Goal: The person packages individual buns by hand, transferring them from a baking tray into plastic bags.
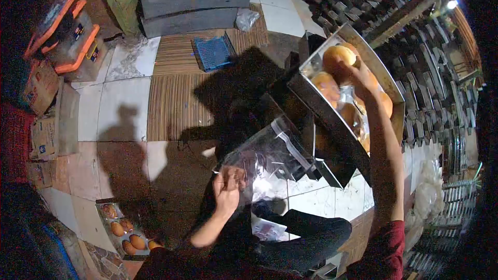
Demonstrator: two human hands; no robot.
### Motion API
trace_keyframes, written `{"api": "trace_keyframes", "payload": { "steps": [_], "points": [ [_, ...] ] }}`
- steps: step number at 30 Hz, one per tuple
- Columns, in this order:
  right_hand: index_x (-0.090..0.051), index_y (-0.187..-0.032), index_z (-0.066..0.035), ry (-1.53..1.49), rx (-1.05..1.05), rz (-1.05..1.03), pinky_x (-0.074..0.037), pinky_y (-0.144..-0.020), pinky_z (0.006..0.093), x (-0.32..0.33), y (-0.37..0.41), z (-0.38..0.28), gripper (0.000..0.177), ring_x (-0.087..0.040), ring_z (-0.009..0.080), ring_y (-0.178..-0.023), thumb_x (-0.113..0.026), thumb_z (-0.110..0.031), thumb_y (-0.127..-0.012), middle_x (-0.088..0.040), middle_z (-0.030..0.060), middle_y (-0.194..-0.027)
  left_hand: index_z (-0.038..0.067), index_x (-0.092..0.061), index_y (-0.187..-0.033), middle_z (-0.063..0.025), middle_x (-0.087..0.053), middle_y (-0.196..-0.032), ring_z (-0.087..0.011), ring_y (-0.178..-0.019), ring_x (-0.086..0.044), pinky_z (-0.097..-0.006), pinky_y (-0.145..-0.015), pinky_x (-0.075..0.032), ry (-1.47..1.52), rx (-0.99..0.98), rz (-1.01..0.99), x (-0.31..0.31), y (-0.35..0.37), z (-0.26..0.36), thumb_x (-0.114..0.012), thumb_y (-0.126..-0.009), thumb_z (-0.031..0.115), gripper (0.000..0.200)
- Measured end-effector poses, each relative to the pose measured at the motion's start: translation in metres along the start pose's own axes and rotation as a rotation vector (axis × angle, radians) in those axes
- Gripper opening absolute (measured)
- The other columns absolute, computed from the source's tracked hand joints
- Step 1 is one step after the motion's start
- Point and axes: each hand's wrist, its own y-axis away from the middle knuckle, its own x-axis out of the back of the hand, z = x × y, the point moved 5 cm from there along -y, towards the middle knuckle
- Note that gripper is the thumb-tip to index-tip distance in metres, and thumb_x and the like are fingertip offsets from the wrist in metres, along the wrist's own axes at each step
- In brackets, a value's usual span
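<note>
A metal tray (392, 67) at the upper right holds several round golden buns, some on clear plastic. My right hand (358, 75) reaches into it, fingers closed round a bun (338, 58) near the tray's far end. At the lower middle my left hand (230, 184) grips the edge of a clear plastic bag (264, 153), which spreads up and to the right toward the tray. My legs in dark trousers show below the bag.
Several buns lie in another tray (107, 226) at the lower left. A blue basket (213, 53) sits on the striped floor mat. Orange-edged bins (83, 46) and boxes (44, 135) stand at the left; stacked metal racks (430, 88) fill the right.
</note>
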Motion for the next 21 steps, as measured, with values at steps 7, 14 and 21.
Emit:
{"api": "trace_keyframes", "payload": {
  "steps": [7, 14, 21],
  "points": [
    [-0.043, -0.120, 0.000, -0.663, -0.448, -0.100, -0.043, -0.089, 0.0344, 0.029, 0.155, -0.114, 0.058, -0.054, 0.0241, -0.102, -0.055, -0.042, -0.082, -0.052, 0.0153, -0.114, 0.002, -0.050, -0.091, -0.0040, -0.057, -0.082, -0.0116, -0.072, -0.055, -0.0251, -0.067, -0.046, -0.498, -0.330, -0.303, -0.033, 0.020, 0.042, -0.055, -0.085, 0.012, 0.013],
    [-0.047, -0.108, 0.000, -0.728, -0.733, -0.325, -0.046, -0.083, 0.0299, -0.035, 0.335, -0.121, 0.049, -0.058, 0.0170, -0.088, -0.072, -0.023, -0.073, -0.059, 0.0083, -0.094, 0.004, -0.061, -0.090, -0.0074, -0.062, -0.085, -0.0162, -0.078, -0.059, -0.0277, -0.071, -0.047, -1.364, -0.310, -0.863, -0.106, 0.067, 0.068, -0.067, -0.071, 0.006, 0.021],
    [-0.037, -0.122, -0.007, -1.517, -0.461, 0.281, -0.041, -0.091, 0.0409, -0.025, 0.371, -0.134, 0.044, -0.049, 0.0250, -0.107, -0.052, -0.024, -0.084, -0.046, 0.0124, -0.119, 0.002, -0.057, -0.092, -0.0089, -0.061, -0.086, -0.0214, -0.079, -0.058, -0.0308, -0.072, -0.046, -1.058, -0.729, -0.594, -0.117, 0.084, 0.119, -0.059, -0.080, 0.018, 0.019]
  ]
}}
